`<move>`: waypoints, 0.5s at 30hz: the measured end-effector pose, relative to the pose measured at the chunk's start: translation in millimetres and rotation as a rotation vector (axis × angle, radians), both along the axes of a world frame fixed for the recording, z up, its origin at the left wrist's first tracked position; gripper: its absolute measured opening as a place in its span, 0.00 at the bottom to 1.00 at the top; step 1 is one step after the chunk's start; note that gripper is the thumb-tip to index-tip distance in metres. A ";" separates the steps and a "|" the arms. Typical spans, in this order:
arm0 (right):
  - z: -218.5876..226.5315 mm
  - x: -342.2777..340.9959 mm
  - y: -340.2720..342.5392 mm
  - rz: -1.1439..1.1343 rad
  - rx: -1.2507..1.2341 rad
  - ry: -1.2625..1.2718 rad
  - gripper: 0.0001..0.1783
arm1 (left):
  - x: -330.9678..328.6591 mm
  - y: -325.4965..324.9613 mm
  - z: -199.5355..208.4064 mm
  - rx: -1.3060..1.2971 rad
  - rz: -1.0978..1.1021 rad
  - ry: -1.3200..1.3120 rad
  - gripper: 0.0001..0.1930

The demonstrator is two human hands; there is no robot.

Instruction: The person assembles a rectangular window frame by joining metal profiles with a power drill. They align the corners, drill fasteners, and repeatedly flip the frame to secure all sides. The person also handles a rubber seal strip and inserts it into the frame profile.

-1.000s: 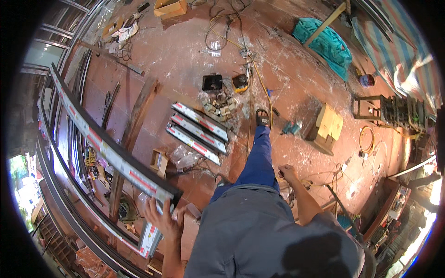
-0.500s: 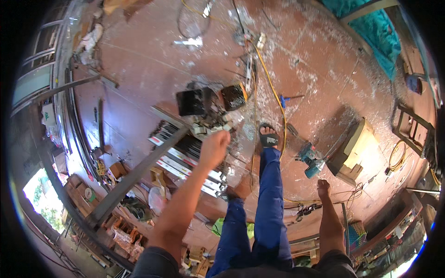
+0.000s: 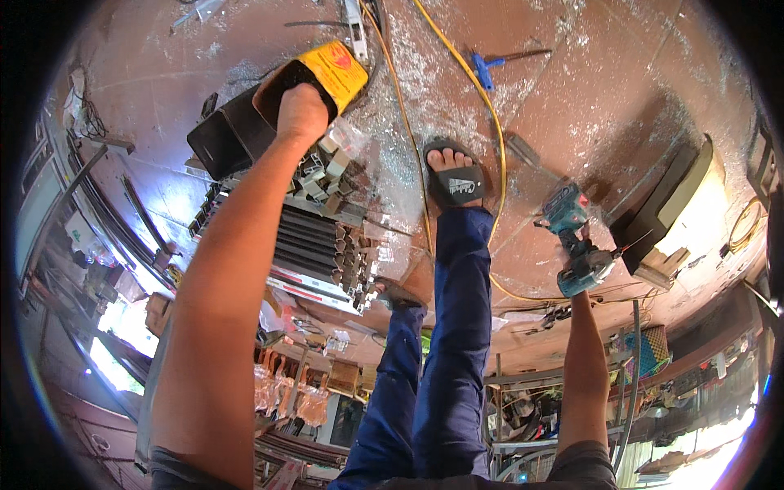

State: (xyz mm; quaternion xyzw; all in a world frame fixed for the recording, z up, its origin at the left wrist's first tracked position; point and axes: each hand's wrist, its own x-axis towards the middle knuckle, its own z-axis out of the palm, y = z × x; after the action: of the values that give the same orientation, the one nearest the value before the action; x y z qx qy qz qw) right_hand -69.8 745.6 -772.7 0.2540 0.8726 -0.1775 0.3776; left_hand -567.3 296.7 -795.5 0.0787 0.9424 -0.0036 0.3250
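My left hand [image 3: 303,113] is at the mouth of a yellow can [image 3: 336,72] with a dark inside; its fingers curl inward, and their tips and anything in them are hidden. Touching that can is a black open box [image 3: 220,135]. Off to the right, my right hand is mostly covered by a teal and black cordless drill [image 3: 576,233], which it grips. The drill's thin bit [image 3: 637,244] points to the right. Below the left forearm lie dark metal profiles [image 3: 306,245] in a row, with small cut metal pieces [image 3: 322,175] heaped beside them.
A yellow cable [image 3: 500,147] runs along the floor past my sandalled foot [image 3: 454,173]. Beyond it lies a blue-handled tool [image 3: 485,69]. An angled beige and dark piece [image 3: 674,204] stands right of the drill. Shavings are scattered over the reddish floor [image 3: 572,106].
The view has come closer to the floor. My left hand has moved from above the metal pieces to the yellow can. My right hand has reached the drill and taken hold of it.
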 end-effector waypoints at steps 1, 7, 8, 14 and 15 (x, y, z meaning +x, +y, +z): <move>-5.9 2.9 -4.9 -0.220 -0.048 0.144 0.34 | -4.3 2.6 1.3 -0.019 0.000 -0.029 0.12; -24.3 -18.1 -58.2 -0.976 -0.112 0.744 0.36 | -1.1 -8.2 -18.2 -0.124 -0.095 -0.055 0.14; -22.5 -29.7 -65.9 -0.989 -0.079 0.718 0.34 | -0.2 -17.7 -25.4 -0.131 -0.123 -0.046 0.14; -28.6 -32.4 -76.2 -1.085 -0.172 0.711 0.24 | -10.5 11.1 1.2 -0.029 -0.008 -0.057 0.12; -24.5 -28.1 -73.4 -1.056 -0.208 0.725 0.22 | -10.1 8.9 4.7 -0.016 -0.015 -0.017 0.12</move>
State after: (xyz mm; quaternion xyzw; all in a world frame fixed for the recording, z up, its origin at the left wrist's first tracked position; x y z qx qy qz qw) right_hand -98.0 672.2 -797.2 0.5350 0.6807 -0.4973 -0.0563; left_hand -577.4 305.6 -790.7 0.0832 0.9390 -0.0128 0.3334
